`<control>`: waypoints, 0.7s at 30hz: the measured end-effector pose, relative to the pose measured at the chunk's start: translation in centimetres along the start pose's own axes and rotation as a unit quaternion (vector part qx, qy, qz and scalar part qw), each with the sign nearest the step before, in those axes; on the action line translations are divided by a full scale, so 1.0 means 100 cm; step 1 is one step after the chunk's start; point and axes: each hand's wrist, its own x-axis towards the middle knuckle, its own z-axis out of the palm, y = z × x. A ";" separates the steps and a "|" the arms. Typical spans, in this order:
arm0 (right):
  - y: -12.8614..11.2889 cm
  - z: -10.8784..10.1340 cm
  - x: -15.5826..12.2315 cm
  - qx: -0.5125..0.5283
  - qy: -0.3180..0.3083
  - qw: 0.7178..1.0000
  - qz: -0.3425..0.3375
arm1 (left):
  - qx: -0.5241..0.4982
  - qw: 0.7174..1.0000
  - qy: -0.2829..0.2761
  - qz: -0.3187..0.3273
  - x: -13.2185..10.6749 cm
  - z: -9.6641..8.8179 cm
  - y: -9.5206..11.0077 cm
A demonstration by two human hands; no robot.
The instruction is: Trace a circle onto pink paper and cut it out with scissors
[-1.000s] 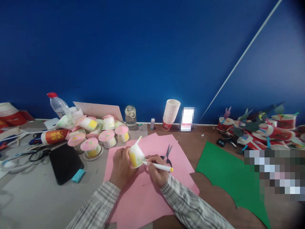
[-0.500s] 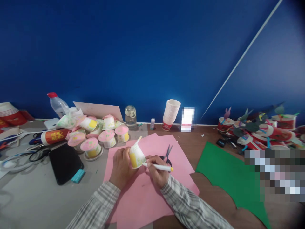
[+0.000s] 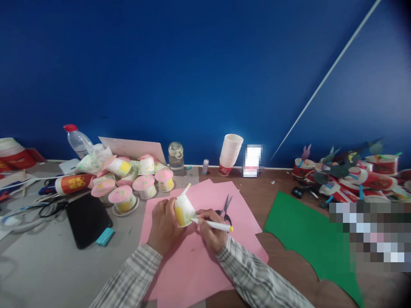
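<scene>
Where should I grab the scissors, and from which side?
Best by the dark handle loops, I think, coming in from the right. The scissors lie on the pink paper with their blades pointing toward the blue wall, so the loops are nearer. The right hand, holding the white marker, crowds the near and left sides; the right looks freer.

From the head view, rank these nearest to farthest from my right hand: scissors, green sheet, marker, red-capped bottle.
1. Marker: in the right hand.
2. Scissors: just beyond, on pink paper.
3. Green sheet: off to the right.
4. Red-capped bottle: far left, by the wall.
</scene>
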 end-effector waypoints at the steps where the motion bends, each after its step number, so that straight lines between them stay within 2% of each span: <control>1: 0.000 0.000 0.000 0.002 -0.002 1.000 -0.002 | 0.000 1.000 0.001 0.000 0.000 0.000 0.000; 21: 0.001 0.000 0.000 0.013 0.008 1.000 0.009 | -0.007 1.000 0.004 0.014 0.000 -0.002 0.001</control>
